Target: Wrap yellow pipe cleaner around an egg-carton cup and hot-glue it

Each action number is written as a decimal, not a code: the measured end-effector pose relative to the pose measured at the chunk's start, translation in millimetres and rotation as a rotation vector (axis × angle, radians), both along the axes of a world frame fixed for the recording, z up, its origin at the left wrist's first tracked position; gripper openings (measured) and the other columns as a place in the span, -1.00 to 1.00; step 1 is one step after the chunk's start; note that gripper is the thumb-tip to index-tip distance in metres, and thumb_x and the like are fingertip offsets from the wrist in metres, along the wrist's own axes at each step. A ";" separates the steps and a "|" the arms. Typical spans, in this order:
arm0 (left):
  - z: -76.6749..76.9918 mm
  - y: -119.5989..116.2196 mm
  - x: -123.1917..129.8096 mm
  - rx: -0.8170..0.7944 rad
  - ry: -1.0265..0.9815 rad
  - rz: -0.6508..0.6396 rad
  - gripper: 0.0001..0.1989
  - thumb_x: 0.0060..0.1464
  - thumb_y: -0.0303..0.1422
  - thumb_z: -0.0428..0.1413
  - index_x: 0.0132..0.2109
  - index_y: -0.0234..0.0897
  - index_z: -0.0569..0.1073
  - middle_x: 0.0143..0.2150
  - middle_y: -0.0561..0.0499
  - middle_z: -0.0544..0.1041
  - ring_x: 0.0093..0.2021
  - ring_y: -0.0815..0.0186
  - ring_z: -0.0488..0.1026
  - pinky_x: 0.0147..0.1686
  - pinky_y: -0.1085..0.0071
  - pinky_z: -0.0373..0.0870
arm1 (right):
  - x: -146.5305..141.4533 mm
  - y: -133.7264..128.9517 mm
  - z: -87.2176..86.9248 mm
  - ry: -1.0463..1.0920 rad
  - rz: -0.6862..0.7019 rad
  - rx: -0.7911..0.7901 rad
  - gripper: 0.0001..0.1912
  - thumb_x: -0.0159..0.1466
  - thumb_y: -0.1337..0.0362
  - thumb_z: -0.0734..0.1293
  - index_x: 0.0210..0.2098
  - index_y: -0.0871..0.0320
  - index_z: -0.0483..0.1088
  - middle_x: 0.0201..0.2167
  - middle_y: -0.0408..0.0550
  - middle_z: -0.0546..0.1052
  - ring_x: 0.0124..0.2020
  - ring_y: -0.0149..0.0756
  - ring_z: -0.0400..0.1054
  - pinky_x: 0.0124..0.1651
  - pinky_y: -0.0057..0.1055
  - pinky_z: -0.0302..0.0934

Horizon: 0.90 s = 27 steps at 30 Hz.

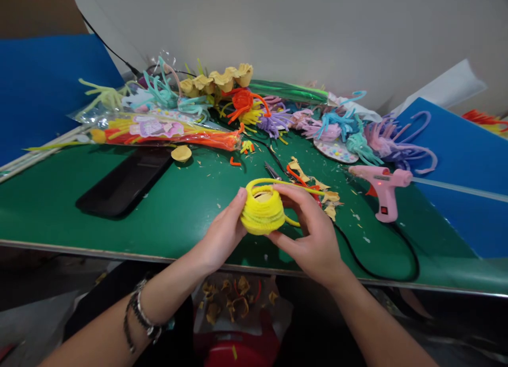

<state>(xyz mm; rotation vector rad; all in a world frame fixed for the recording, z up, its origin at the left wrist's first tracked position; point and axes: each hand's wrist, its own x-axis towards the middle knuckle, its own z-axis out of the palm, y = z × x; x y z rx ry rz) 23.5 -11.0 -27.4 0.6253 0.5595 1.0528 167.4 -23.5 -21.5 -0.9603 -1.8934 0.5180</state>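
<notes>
Yellow pipe cleaner is wound in layers around a small cup (pixel 262 213), leaving a round opening at the top where tan material shows. My left hand (pixel 226 226) holds the cup from its left side, thumb near the rim. On the right side, my right hand (pixel 313 232) grips it with fingers at the upper edge and thumb underneath. Loose yellow strands run off to the right, passing by my right hand's fingers. The cup is held above the green table (pixel 190 197) near its front edge.
A pink glue gun (pixel 383 187) with a black cable rests at right. Scissors (pixel 273 171) and tan scraps (pixel 300 171) lie behind my hands. At left are a black phone (pixel 127 181) and bagged orange pipe cleaners (pixel 170 134); an egg carton (pixel 222 80) sits behind.
</notes>
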 end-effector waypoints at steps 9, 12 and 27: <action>1.7 -3.5 -1.5 0.025 -0.046 -0.017 -0.51 -0.25 -0.01 0.25 -0.21 -0.25 0.54 -0.07 -0.04 0.55 0.22 0.03 0.18 0.17 0.18 0.13 | 2.4 -0.3 4.5 0.059 0.082 0.044 -0.49 0.08 0.40 0.40 0.01 0.00 0.28 -0.02 -0.04 0.43 0.05 -0.21 0.29 0.01 -0.26 0.28; 4.4 -2.7 -1.2 0.033 -0.077 -0.047 -0.57 -0.24 -0.04 0.25 -0.26 -0.26 0.55 -0.10 -0.03 0.56 0.21 0.04 0.19 0.16 0.20 0.15 | 2.5 -1.4 4.7 0.072 0.075 0.025 -0.51 0.06 0.38 0.42 -0.03 0.01 0.31 -0.04 -0.05 0.44 0.03 -0.22 0.30 0.03 -0.26 0.25; 0.2 -6.4 -5.2 0.193 -0.052 0.007 -0.51 -0.10 0.01 0.14 -0.06 -0.15 0.39 -0.06 0.03 0.49 0.06 0.13 0.34 0.04 0.24 0.25 | -4.0 -4.5 -5.6 0.217 0.061 0.056 -0.42 0.05 0.42 0.42 0.02 -0.05 0.24 -0.03 -0.07 0.43 0.01 -0.30 0.32 0.01 -0.33 0.27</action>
